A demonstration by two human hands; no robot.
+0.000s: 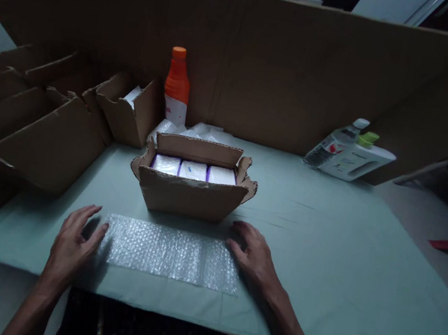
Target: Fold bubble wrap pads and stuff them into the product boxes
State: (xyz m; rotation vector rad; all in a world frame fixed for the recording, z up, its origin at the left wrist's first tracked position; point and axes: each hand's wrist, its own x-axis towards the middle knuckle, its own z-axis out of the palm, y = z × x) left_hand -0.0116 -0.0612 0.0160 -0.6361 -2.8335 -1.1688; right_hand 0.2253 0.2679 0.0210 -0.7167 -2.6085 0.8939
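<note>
A strip of clear bubble wrap (165, 252) lies flat near the table's front edge. At its left end is my left hand (74, 245), thumb and fingers apart, holding nothing. My right hand (254, 256) rests by the strip's upper right corner with its fingers apart; its thumb appears to touch the wrap. Just behind the strip stands an open cardboard box (190, 199) with its flaps up. Inside it, three white packs (193, 171) with purple edges sit side by side.
Several open cardboard boxes (50, 143) crowd the left side. An orange-and-white bottle (177, 87) stands behind more bubble wrap (208, 132). A clear bottle (334, 146) and a white jug (355, 163) lean at the back right. A tall cardboard wall (275, 72) closes the rear.
</note>
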